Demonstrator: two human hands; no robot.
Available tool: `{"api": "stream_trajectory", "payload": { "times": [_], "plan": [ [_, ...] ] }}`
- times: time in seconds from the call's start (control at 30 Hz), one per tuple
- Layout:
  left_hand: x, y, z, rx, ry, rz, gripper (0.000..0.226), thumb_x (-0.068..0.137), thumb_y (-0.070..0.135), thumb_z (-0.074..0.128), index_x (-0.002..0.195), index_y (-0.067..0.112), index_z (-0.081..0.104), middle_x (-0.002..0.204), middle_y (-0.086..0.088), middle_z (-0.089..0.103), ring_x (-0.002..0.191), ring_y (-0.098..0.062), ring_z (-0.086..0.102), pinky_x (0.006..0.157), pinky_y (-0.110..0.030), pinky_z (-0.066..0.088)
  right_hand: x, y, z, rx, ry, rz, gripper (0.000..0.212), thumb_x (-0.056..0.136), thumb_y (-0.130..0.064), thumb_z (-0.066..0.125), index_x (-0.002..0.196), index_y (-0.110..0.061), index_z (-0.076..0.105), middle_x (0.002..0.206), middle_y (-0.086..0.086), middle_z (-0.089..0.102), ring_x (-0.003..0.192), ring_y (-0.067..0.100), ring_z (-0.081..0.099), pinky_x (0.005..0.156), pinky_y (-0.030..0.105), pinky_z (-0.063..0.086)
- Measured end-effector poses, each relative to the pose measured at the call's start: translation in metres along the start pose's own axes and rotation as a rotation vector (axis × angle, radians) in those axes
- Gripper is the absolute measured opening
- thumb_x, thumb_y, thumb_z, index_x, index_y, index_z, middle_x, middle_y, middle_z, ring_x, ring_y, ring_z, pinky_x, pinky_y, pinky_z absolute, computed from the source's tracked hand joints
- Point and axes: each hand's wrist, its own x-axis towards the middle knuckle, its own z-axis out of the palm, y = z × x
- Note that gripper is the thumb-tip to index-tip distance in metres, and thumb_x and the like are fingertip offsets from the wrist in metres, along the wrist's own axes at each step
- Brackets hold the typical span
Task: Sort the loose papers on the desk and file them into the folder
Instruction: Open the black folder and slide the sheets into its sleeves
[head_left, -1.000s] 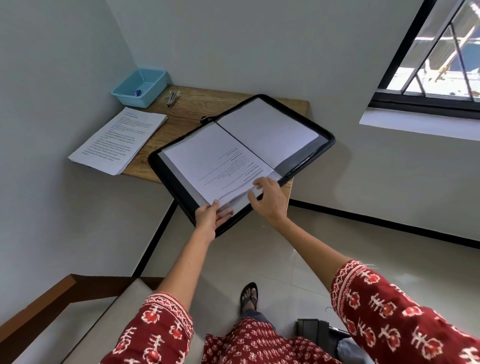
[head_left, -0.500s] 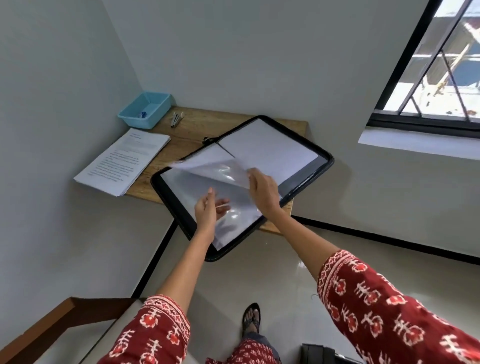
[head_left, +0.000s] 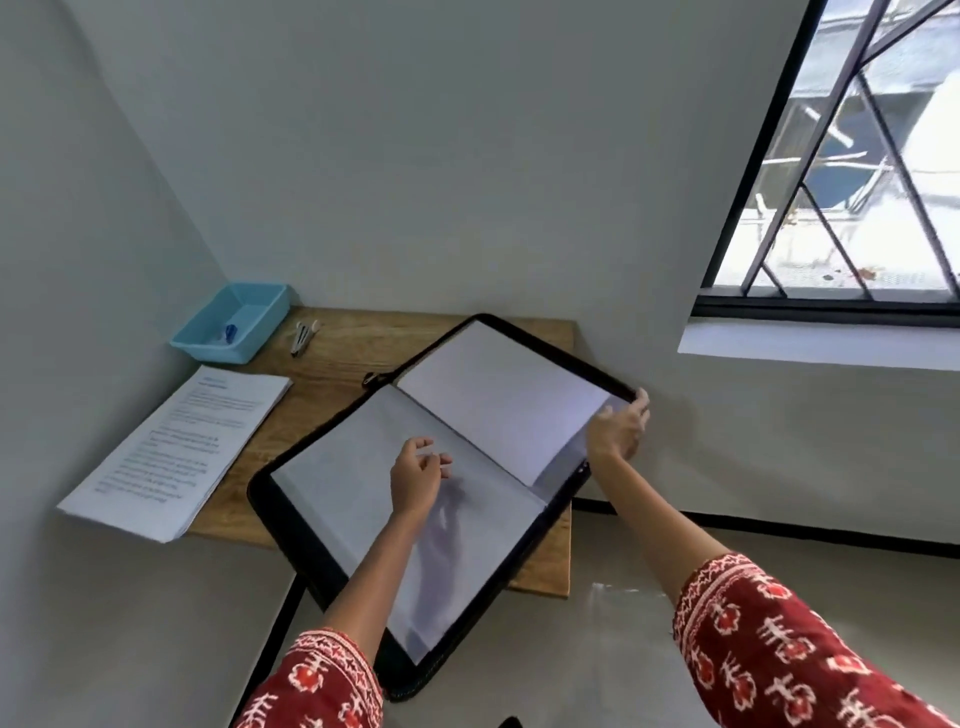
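Now I am watching the folder (head_left: 332, 540) lying open, overhanging the desk (head_left: 343, 358). Right hand (head_left: 618, 431) is gripping its far edge; left hand (head_left: 415, 480), fingers loosely curled, is hovering empty. Loose papers (head_left: 176, 452) are waiting left of the folder. Risk: tipping off.

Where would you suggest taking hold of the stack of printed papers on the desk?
Grip the stack of printed papers at its near corner, coming from below and the front: that corner overhangs the desk edge, so fingers can likely slip under it.
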Motion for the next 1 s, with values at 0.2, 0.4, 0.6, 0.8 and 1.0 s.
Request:
{"api": "stream_trajectory", "payload": {
  "times": [0.2, 0.4, 0.6, 0.8, 1.0],
  "plan": [
    [0.045, -0.009, 0.009, 0.320, -0.012, 0.144, 0.019, 0.090, 0.001, 0.048, 0.105, 0.005, 0.059, 0.098, -0.010, 0.067, 0.093, -0.023, 0.062, 0.073, -0.023, 0.042, -0.011, -0.004, 0.049, -0.186, -0.083, -0.378, 0.050, 0.092, -0.004, 0.049, 0.140, -0.002, 0.037, 0.142, 0.016, 0.042, 0.131, 0.031, 0.038, 0.112, 0.042, 0.028],
    [0.091, -0.008, 0.025, 0.491, -0.142, 0.371, 0.037, 0.094, 0.001, 0.043, 0.130, 0.005, 0.049, 0.133, -0.008, 0.051, 0.126, -0.020, 0.044, 0.099, -0.018, 0.032, -0.045, -0.019, 0.121, -0.477, -0.457, -0.760, 0.046, 0.100, -0.018, 0.036, 0.143, -0.003, 0.031, 0.149, 0.015, 0.032, 0.141, 0.027, 0.024, 0.117, 0.037, 0.008],
    [0.119, -0.023, 0.046, 0.939, -0.286, 0.338, 0.053, 0.101, 0.017, 0.026, 0.150, 0.012, 0.007, 0.159, -0.004, 0.000, 0.146, -0.023, -0.006, 0.116, -0.043, -0.003, -0.036, -0.010, 0.152, -0.858, -0.583, -0.703, 0.056, 0.104, -0.032, 0.015, 0.151, -0.005, 0.003, 0.160, 0.012, -0.003, 0.147, 0.025, -0.007, 0.117, 0.040, -0.009],
    [0.126, -0.023, 0.047, 1.053, -0.352, 0.171, 0.057, 0.103, 0.026, 0.020, 0.149, 0.011, -0.010, 0.156, -0.004, -0.018, 0.143, -0.029, -0.019, 0.115, -0.046, -0.007, -0.008, 0.007, 0.129, -0.925, -0.514, -0.618, 0.060, 0.101, -0.038, 0.015, 0.151, -0.007, 0.001, 0.160, 0.009, -0.004, 0.147, 0.024, -0.006, 0.118, 0.041, -0.005],
    [0.120, -0.017, 0.045, 1.078, -0.364, 0.183, 0.056, 0.103, 0.024, 0.020, 0.149, 0.010, -0.009, 0.157, -0.006, -0.017, 0.143, -0.032, -0.017, 0.115, -0.048, -0.005, 0.018, 0.028, 0.077, -0.937, -0.319, -0.358, 0.072, 0.092, -0.048, 0.004, 0.151, -0.007, 0.002, 0.160, 0.011, -0.002, 0.147, 0.024, -0.005, 0.116, 0.046, -0.010]
  ]
}}
